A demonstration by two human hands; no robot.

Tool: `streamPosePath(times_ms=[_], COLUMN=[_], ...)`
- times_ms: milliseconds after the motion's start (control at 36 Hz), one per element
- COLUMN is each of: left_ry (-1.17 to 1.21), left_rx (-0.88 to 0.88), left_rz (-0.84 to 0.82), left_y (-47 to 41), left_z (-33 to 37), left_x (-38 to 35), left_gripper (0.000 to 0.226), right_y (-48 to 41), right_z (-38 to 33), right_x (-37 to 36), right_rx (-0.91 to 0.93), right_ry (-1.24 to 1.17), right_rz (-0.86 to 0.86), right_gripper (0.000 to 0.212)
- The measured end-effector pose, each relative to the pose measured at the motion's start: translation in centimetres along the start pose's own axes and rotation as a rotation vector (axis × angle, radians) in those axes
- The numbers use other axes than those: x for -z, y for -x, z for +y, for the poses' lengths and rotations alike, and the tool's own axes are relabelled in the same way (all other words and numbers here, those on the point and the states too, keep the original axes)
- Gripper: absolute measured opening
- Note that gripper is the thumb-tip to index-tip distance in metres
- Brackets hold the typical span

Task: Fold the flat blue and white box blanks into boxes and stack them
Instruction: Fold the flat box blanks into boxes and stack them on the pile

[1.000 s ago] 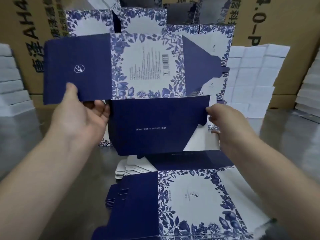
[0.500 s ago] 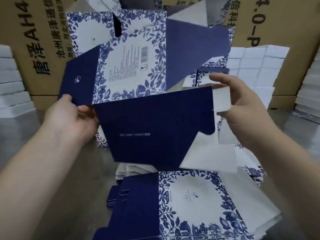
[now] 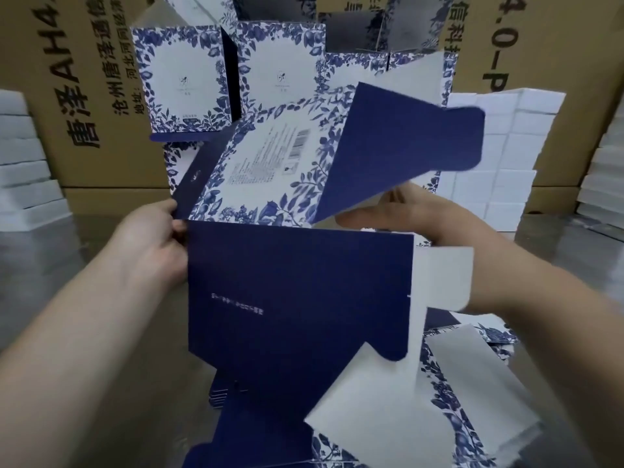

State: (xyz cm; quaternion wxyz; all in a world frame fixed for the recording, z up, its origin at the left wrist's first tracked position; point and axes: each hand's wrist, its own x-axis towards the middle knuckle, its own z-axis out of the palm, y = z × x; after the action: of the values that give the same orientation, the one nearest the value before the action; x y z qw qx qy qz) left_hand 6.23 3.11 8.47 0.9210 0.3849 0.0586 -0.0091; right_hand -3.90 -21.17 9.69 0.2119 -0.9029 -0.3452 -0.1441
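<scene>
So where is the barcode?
The barcode is up in the middle of the head view, on the white flowery panel of the held box blank, just left of its raised dark blue flap.

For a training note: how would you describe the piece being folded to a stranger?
Before the brown cardboard cartons stand folded blue and white floral boxes. In front of them, between the left hand and right hand, is a half-folded blue and white cardboard blank. Only it shows a barcode panel.

rear: printed brown cartons [image 3: 84, 96] | sides: white stacked blocks [image 3: 503, 146] | surface [image 3: 37, 261]: grey, reflective
</scene>
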Motion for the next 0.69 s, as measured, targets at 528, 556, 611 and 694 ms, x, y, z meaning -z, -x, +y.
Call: streamPosePath(times_ms=[528, 556, 611, 694], left_ry=[-0.549, -0.616, -0.727, -0.883], left_rx=[-0.674, -0.814, -1.065, -1.224], left_rz=[0.060, 0.071, -0.047, -0.525], left_y=[2.5, 3.0, 4.6, 7.6], left_z=[-1.1, -1.0, -0.9, -1.9], left_x=[-1.1, -1.2, -1.5, -1.4], left_gripper=[0.052, 0.066, 0.060, 0.042], right_y=[0.8, 0.9, 1.0, 1.1], right_z=[1.3, 1.5, 1.6, 1.7], right_x=[0.5, 0.7, 0.9, 0.9], right_rx=[-0.010, -0.019, -0.032, -0.034], right_ry=[0.181, 0.194, 0.217, 0.247], right_rz=[0.448, 0.461, 0.484, 0.491], right_gripper=[0.057, 0.053, 0.052, 0.071])
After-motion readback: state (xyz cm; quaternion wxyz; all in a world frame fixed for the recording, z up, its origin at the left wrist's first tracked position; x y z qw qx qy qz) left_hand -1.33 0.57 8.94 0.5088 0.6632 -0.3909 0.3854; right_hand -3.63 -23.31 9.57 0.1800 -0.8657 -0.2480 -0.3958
